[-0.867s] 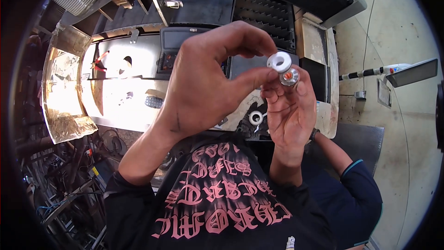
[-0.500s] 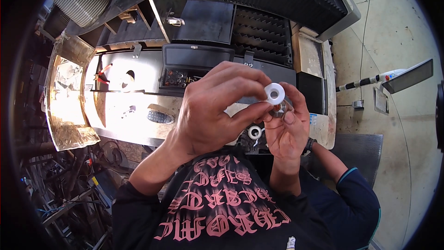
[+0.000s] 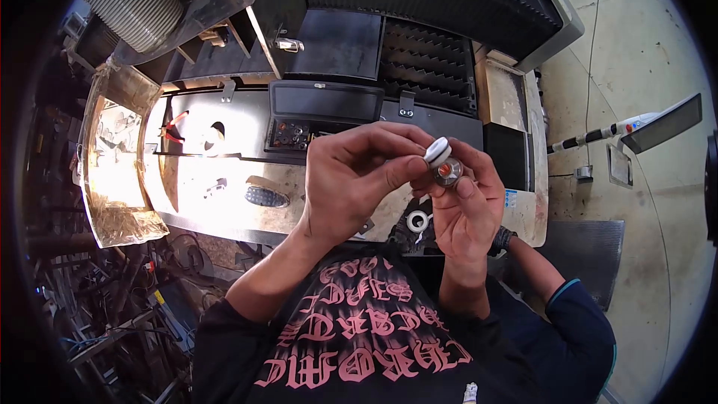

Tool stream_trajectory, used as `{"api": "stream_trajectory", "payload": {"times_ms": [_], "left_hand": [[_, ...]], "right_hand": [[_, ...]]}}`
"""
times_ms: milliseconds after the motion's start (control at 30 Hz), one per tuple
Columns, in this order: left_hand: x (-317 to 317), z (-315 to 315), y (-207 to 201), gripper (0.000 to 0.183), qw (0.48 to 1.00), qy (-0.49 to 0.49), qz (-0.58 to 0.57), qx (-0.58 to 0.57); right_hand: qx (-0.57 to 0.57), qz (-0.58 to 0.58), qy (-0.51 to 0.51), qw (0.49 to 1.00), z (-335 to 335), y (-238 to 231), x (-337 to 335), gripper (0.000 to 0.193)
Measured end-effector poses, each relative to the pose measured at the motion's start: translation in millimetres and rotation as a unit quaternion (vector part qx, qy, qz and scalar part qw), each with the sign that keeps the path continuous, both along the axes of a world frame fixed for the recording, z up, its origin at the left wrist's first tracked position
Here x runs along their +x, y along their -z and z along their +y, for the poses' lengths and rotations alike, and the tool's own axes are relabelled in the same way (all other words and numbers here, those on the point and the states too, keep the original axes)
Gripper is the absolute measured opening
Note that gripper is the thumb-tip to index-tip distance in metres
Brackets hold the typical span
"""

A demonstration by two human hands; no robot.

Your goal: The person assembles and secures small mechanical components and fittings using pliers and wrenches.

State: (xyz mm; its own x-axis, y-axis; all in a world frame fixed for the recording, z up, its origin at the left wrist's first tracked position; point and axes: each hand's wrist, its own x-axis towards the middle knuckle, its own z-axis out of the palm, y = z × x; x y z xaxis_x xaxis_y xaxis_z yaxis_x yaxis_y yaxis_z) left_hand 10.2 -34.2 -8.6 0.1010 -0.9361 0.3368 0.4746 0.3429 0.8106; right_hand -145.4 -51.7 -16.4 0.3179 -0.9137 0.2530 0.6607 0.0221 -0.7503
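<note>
White ring, a dark line around its edge, is pinched between the thumb and forefinger of a worker's left hand, just above and to the left of a round metal fitting gripped in the curled fingers of the right hand. The ring tilts nearly edge-on, its broad side slanting from lower left to upper right, while the fitting's orange-centred end faces upward; the two axes appear out of line, and whether the parts touch cannot be told. The left hand is the nearer to the ring. Below the hands, a white roll rests on the workbench; beyond lie an open black case of small parts and red-handled pliers. At right, a co-worker's forearm reaches toward the bench.
</note>
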Motion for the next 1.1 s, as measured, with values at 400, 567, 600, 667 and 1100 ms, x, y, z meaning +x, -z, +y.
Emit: {"api": "stream_trajectory", "payload": {"times_ms": [400, 567, 600, 667, 1100], "left_hand": [[5.7, -1.3, 3.5, 0.013, 0.993, 0.005, 0.077, 0.090], [4.4, 10.4, 46.5, 0.011, 0.958, -0.024, 0.200, 0.202], [6.6, 13.9, 55.2, 0.011, 0.948, -0.022, 0.230, 0.218], [8.1, 20.7, 72.9, 0.011, 0.938, -0.035, 0.238, 0.248], [43.5, 65.8, 133.4, 0.010, 0.916, -0.128, 0.249, 0.289]], "right_hand": [[-0.093, 0.181, 0.073, 0.976, -8.9, -3.4, 9.7, 0.030], [-0.021, 0.297, 0.034, 0.954, -6.7, 4.9, 11.6, 0.029], [0.002, 0.292, 0.016, 0.956, -5.3, 5.8, 11.6, 0.028], [0.008, 0.269, -0.002, 0.963, -12.1, 28.0, 5.8, 0.025], [0.210, 0.063, -0.109, 0.970, -5.8, 99.7, 9.6, 0.019]]}}
